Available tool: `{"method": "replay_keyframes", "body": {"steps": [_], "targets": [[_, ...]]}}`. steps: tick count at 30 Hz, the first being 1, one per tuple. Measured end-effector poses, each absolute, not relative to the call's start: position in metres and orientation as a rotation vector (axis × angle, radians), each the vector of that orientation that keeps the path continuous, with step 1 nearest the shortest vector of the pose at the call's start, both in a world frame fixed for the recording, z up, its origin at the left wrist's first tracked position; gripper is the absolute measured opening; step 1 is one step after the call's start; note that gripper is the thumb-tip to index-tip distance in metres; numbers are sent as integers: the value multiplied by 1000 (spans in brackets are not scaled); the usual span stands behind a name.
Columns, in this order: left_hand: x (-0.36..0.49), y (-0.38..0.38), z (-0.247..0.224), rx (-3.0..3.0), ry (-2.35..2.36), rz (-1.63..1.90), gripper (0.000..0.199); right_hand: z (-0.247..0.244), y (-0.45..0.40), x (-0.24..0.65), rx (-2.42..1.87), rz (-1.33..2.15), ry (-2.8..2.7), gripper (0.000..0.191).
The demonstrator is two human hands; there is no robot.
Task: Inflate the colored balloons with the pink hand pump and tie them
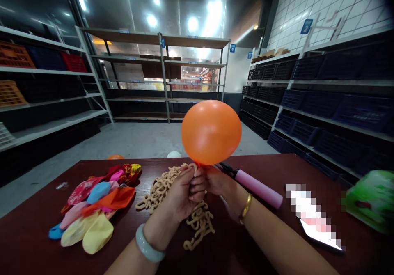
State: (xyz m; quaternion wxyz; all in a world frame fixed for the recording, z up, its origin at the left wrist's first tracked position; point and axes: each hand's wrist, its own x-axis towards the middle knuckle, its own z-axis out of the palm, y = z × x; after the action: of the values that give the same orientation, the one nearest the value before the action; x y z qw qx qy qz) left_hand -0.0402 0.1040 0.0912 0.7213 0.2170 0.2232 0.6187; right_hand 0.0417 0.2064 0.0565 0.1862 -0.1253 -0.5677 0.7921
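Observation:
An inflated orange balloon [211, 132] stands upright above the table, its neck pinched low down between my two hands. My left hand [188, 186] has its fingers curled at the neck, and a pale jade-like bangle circles that wrist. Beside it, my right hand [217, 179] is closed on the neck too; its fingertips are partly hidden behind the left hand. Under and around the hands lies a heap of tan looped bands [163, 186]. A pink hand pump [260, 189] with a black end rests just right of my right hand.
Flat, uninflated balloons [98, 193] in several colours are piled left on the dark red table [129, 250]. At right lie a pixelated phone-like object [314, 217] and a green plastic bag [372, 201]. Past the far edge show another orange balloon [115, 157] and a pale one [174, 154]. Shelves [197, 43] stand beyond.

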Motion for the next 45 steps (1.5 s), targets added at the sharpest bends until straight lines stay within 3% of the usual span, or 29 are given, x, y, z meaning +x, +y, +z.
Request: {"method": "replay_keyframes", "body": {"steps": [10,14,18,20,30,45], "targets": [[-54,115,82,494,624,1449,28,60,219,74,-604,1793,-1599,41],[-49,122,74,576,817,1604,35,62,208,77,-673,1473,-1652,31],[-42,128,63,666,1045,1698,35,70,190,80,-501,747,-1907,14],[-40,130,57,751,1129,1738,32,73,183,82,-381,581,-1965,8],[-36,134,46,962,1132,1838,21,78,181,91,-179,578,-2076,17],[-28,126,46,1397,1370,1780,10,76,188,92,-399,628,-1983,8]]}}
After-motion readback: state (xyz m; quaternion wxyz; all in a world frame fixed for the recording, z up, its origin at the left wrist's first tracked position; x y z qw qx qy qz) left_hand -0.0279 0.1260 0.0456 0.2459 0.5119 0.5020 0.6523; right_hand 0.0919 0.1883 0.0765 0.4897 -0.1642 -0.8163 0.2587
